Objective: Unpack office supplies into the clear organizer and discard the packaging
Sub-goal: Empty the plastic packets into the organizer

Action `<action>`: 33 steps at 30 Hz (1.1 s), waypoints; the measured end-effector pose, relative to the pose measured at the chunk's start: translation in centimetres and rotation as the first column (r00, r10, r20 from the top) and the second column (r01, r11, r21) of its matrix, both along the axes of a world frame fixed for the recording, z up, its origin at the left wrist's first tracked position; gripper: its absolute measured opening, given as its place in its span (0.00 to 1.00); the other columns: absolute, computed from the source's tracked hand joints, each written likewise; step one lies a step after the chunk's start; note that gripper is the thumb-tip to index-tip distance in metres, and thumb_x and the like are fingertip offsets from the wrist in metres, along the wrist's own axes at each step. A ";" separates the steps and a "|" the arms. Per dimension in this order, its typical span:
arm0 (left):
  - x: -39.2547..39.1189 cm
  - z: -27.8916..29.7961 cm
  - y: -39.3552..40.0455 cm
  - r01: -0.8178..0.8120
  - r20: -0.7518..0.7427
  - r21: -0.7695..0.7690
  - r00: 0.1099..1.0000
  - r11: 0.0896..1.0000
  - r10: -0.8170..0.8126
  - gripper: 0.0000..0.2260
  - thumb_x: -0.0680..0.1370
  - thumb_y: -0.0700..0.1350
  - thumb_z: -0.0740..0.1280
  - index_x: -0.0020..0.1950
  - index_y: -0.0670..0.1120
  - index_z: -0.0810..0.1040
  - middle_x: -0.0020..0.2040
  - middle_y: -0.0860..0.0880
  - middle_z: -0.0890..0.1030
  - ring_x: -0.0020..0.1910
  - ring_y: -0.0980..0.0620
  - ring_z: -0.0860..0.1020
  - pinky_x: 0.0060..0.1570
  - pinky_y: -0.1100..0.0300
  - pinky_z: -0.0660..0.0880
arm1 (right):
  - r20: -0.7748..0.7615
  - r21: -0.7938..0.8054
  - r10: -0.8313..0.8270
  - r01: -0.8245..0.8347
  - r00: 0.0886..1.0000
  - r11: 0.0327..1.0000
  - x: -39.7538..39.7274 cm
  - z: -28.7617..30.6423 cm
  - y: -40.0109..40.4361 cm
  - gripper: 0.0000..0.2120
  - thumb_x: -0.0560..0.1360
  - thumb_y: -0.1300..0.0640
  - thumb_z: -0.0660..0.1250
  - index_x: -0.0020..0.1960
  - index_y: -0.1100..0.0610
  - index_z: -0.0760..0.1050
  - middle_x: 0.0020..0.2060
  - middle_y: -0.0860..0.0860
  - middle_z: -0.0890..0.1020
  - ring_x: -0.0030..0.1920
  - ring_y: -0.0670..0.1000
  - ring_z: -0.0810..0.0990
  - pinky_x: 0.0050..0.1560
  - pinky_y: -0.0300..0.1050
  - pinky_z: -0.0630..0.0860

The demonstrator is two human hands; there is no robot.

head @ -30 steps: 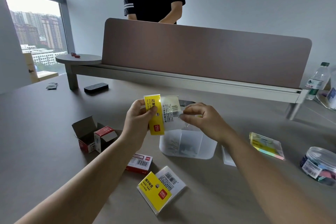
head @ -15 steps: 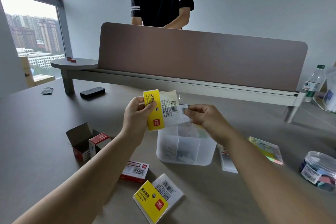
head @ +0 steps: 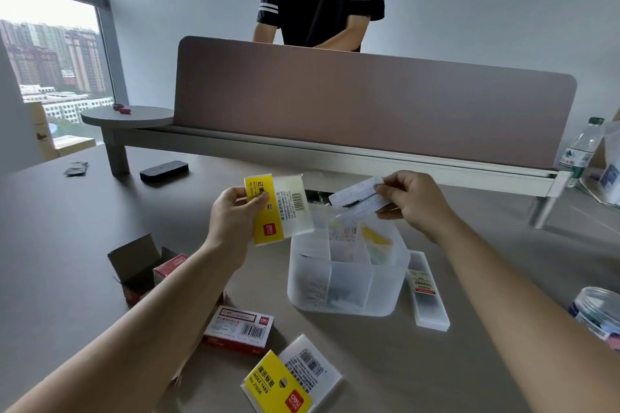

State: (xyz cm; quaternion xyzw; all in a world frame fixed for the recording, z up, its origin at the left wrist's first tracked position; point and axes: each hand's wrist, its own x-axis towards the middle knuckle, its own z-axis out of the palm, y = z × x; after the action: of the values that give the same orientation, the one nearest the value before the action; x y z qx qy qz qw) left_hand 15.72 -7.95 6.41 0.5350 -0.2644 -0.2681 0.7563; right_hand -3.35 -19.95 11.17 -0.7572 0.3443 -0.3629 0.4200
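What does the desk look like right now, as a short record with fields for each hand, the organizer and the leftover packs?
left hand: grips a yellow-and-clear packet, raised above the desk
right hand: pinches a white card above the organizer
clear organizer: on the desk, divided into compartments, some items already inside
index tabs pack: flat on the desk, nearest the camera
red-and-white box: lying closed, left of the organizer
open box: flap up, far left
slim clear case: right of the organizer
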 end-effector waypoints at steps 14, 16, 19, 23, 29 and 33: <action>0.7 -0.5 0.0 0.014 -0.028 -0.012 1.000 1.000 -0.015 0.03 0.76 0.40 0.61 0.44 0.46 0.70 0.45 0.47 0.77 0.43 0.50 0.78 0.39 0.53 0.78 | -0.220 -0.157 0.144 -0.181 0.965 0.971 0.2 0.5 -1.4 0.09 0.76 0.65 0.58 0.42 0.56 0.75 0.37 0.48 0.79 0.41 0.46 0.79 0.41 0.31 0.78; 0.7 -0.5 0.0 0.015 -0.032 -0.013 0.999 1.000 -0.015 0.03 0.76 0.40 0.61 0.44 0.46 0.70 0.45 0.47 0.77 0.43 0.50 0.77 0.42 0.51 0.77 | -0.268 -0.179 0.139 -0.191 0.953 0.965 0.5 0.6 -1.4 0.09 0.76 0.64 0.58 0.42 0.56 0.75 0.37 0.48 0.79 0.42 0.48 0.79 0.41 0.32 0.78; 0.7 -0.4 0.1 0.008 -0.030 -0.019 1.000 1.000 -0.009 0.03 0.76 0.39 0.61 0.43 0.46 0.70 0.44 0.47 0.77 0.43 0.50 0.77 0.43 0.51 0.76 | -0.338 -0.251 0.084 -0.176 0.937 0.952 1.1 0.8 -1.5 0.08 0.76 0.64 0.58 0.42 0.57 0.74 0.37 0.50 0.77 0.43 0.52 0.78 0.45 0.40 0.79; 0.9 -0.4 0.1 0.000 -0.026 -0.021 1.000 1.000 0.000 0.04 0.76 0.39 0.61 0.43 0.46 0.71 0.44 0.47 0.77 0.43 0.49 0.77 0.43 0.51 0.76 | -0.404 -0.359 0.008 -0.167 0.915 0.918 1.5 0.7 -1.5 0.06 0.76 0.64 0.60 0.46 0.59 0.76 0.41 0.54 0.77 0.45 0.57 0.78 0.54 0.55 0.76; 0.8 -0.7 0.1 0.011 -0.025 -0.004 1.000 1.000 -0.011 0.03 0.76 0.39 0.61 0.43 0.46 0.71 0.44 0.47 0.77 0.43 0.50 0.77 0.43 0.51 0.76 | -0.457 -0.321 0.048 -0.214 0.888 0.923 1.5 0.6 -0.9 0.07 0.75 0.64 0.61 0.48 0.61 0.77 0.43 0.55 0.79 0.48 0.58 0.79 0.55 0.56 0.77; 0.7 -0.8 0.2 0.013 -0.028 0.003 1.000 1.000 -0.013 0.03 0.76 0.40 0.61 0.43 0.46 0.71 0.45 0.47 0.77 0.43 0.49 0.77 0.44 0.51 0.76 | -0.460 -0.337 0.039 -0.215 0.887 0.917 1.4 0.9 -0.7 0.07 0.75 0.64 0.61 0.49 0.62 0.77 0.44 0.57 0.80 0.48 0.59 0.80 0.54 0.56 0.77</action>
State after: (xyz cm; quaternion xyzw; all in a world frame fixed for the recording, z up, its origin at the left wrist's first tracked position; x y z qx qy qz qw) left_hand 16.40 -7.77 5.58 0.5308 -0.2569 -0.2808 0.7573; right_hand -1.98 -20.61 12.08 -0.9076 0.3030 -0.2114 0.1995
